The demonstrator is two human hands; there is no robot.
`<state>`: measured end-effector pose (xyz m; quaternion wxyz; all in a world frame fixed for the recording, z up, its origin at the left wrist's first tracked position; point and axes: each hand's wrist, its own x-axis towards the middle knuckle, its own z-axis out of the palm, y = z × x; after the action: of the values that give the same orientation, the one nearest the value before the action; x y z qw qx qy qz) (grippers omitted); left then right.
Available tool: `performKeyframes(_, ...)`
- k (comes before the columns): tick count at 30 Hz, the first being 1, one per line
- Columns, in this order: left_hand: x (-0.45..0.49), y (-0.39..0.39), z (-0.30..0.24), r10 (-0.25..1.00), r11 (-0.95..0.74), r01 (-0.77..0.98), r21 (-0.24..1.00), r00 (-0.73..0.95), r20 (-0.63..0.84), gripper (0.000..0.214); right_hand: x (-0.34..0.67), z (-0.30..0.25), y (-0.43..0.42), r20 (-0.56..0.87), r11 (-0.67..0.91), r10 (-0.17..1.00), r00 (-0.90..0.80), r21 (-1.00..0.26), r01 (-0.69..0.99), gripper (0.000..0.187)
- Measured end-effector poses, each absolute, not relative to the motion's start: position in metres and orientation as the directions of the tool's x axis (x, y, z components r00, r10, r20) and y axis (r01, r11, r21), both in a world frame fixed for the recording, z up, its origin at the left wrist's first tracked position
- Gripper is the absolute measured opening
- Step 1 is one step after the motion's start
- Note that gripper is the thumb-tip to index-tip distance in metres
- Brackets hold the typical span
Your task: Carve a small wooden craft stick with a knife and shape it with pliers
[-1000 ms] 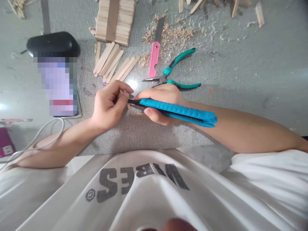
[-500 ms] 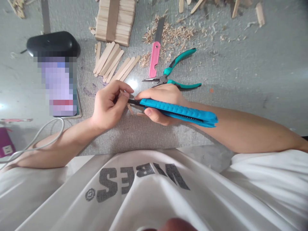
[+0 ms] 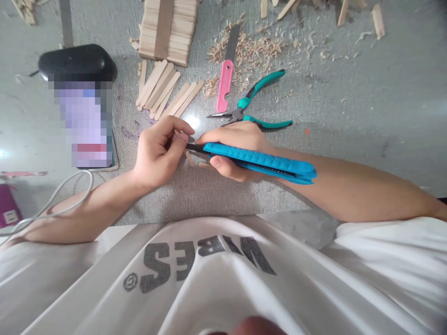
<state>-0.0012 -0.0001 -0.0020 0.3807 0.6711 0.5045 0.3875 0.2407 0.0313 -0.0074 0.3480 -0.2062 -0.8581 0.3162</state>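
My right hand (image 3: 240, 137) is wrapped round a blue snap-off utility knife (image 3: 261, 160), its dark blade pointing left. My left hand (image 3: 162, 151) is closed in a pinch at the blade's tip, thumb against the fingers; what it grips there is hidden. Beneath the blade, small cut pieces of wooden stick (image 3: 189, 158) lie on the table. Just beyond my hands are long-nose pliers (image 3: 238, 114) with green handles, spread apart. A pink-handled folding knife (image 3: 225, 86) lies past them, its blade pointing away from me.
Loose craft sticks (image 3: 159, 88) lie beyond my left hand, near a banded stick bundle (image 3: 150, 28). Wood shavings (image 3: 261, 49) cover the far middle. At left, a blurred phone (image 3: 87, 125) leans on a black case (image 3: 75, 63), and a white cable (image 3: 89, 186) loops over my forearm.
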Motion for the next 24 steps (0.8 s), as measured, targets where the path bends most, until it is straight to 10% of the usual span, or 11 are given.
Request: performKeyframes(24, -0.0016, -0.0006, -0.0006, 0.971, -0.211, 0.388, 0.897, 0.186, 0.148, 0.016, 0.2408, -0.0103, 0.0315, 0.417, 0.686, 0.605, -0.679, -0.706, 0.177, 0.059)
